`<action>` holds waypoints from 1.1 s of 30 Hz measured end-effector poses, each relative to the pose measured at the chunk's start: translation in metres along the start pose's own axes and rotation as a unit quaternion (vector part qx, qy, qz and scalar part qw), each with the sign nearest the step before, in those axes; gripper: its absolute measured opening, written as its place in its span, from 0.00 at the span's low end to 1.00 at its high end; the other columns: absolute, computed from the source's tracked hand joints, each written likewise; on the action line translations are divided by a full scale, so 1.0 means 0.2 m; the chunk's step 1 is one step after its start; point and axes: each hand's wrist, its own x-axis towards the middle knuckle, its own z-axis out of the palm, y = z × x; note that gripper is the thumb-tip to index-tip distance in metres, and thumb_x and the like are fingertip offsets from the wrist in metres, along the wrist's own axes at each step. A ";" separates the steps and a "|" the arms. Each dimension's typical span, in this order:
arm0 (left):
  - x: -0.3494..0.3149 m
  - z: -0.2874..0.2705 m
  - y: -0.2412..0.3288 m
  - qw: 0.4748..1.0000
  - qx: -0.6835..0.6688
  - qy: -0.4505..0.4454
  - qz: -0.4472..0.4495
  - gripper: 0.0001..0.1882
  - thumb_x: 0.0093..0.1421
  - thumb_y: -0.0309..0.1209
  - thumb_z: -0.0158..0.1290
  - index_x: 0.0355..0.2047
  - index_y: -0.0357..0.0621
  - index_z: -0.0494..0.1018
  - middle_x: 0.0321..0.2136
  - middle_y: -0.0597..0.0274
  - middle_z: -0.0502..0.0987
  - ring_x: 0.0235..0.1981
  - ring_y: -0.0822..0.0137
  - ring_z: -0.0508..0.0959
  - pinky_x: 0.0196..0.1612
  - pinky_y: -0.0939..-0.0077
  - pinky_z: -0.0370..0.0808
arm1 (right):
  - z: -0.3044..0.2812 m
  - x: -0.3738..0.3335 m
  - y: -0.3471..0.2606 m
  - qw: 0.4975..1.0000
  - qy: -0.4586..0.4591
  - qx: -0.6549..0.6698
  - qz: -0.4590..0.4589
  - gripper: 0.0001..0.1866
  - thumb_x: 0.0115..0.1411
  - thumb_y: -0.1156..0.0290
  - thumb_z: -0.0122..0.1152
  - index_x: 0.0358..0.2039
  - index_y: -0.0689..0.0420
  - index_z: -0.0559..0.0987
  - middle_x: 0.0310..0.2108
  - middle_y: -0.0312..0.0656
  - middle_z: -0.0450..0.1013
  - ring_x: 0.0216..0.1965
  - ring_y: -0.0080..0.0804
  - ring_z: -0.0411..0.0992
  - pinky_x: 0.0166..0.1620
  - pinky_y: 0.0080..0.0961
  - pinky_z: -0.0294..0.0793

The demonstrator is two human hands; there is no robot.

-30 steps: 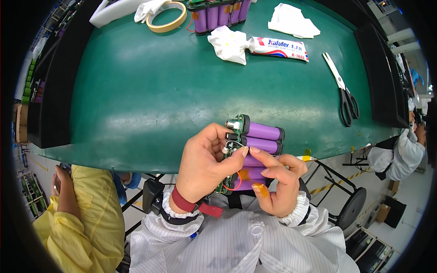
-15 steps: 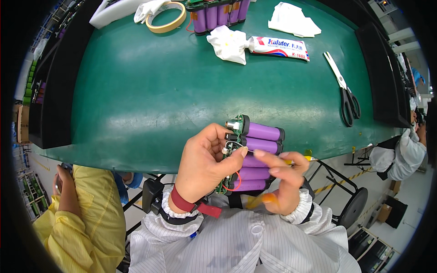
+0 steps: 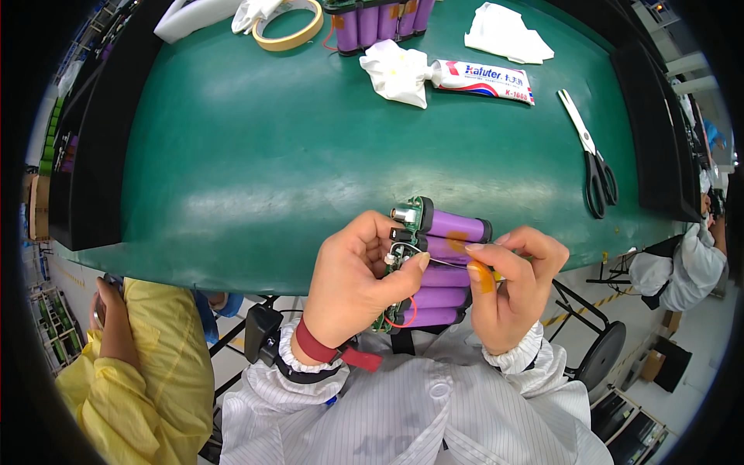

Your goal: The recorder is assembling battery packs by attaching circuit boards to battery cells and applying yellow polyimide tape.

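My left hand (image 3: 349, 279) is closed around the circuit-board end of a battery pack (image 3: 439, 276) with purple cylindrical cells. Its thumb presses down a thin pale wire (image 3: 445, 263), which runs from the green board (image 3: 421, 211) across the cells toward my right fingers. A red wire (image 3: 413, 311) loops out below that thumb. My right hand (image 3: 515, 291) is pinched at the pack's right side, with translucent amber tape (image 3: 482, 277) at its fingertips. Another amber patch (image 3: 457, 239) shows against the cells by the index fingertip. Whether the right fingers touch the wire's end is unclear.
On the green table (image 3: 256, 155) lie a tape roll (image 3: 267, 43), a white-and-blue tube (image 3: 484, 80), crumpled white cloth (image 3: 395, 74), another cloth (image 3: 508, 35) and scissors (image 3: 593, 167). A second purple pack (image 3: 380, 27) stands at the back. A person in yellow (image 3: 167, 364) sits at left.
My right hand has shifted right and up from over the lower cells, its fingers now pinched with the amber tape by the pack's right edge. The left hand keeps its hold.
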 end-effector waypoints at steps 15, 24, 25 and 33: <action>0.00 -0.02 0.00 0.999 0.015 -0.008 -0.031 0.12 0.55 0.20 0.59 0.38 0.37 0.69 0.31 0.66 0.76 0.30 0.79 0.73 0.33 0.83 0.72 | 0.02 0.00 -0.02 0.998 -0.045 -0.029 -0.041 0.12 0.47 0.69 0.68 0.35 0.44 0.83 0.36 0.26 0.73 0.39 0.29 0.61 0.46 0.30 0.52; 0.00 0.00 0.01 1.000 0.015 0.013 -0.005 0.13 0.54 0.23 0.62 0.34 0.35 0.68 0.25 0.71 0.72 0.24 0.84 0.71 0.24 0.87 0.69 | -0.01 0.04 -0.02 0.976 -0.106 0.165 0.090 0.08 0.58 0.68 0.62 0.37 0.52 0.84 0.40 0.30 0.78 0.41 0.31 0.66 0.49 0.29 0.57; 0.00 0.00 0.01 1.000 0.017 0.011 -0.003 0.13 0.54 0.23 0.62 0.34 0.35 0.68 0.25 0.71 0.72 0.24 0.84 0.71 0.24 0.87 0.69 | -0.01 0.05 -0.02 0.954 -0.119 0.229 0.150 0.08 0.61 0.68 0.60 0.38 0.54 0.84 0.41 0.32 0.79 0.42 0.32 0.66 0.50 0.29 0.58; -0.01 0.01 0.01 1.000 0.007 0.011 -0.001 0.12 0.54 0.21 0.62 0.35 0.35 0.70 0.26 0.69 0.73 0.25 0.82 0.72 0.26 0.86 0.71 | -0.04 0.09 -0.03 0.932 -0.121 0.287 0.187 0.09 0.63 0.71 0.57 0.38 0.60 0.83 0.41 0.38 0.80 0.42 0.31 0.69 0.48 0.26 0.66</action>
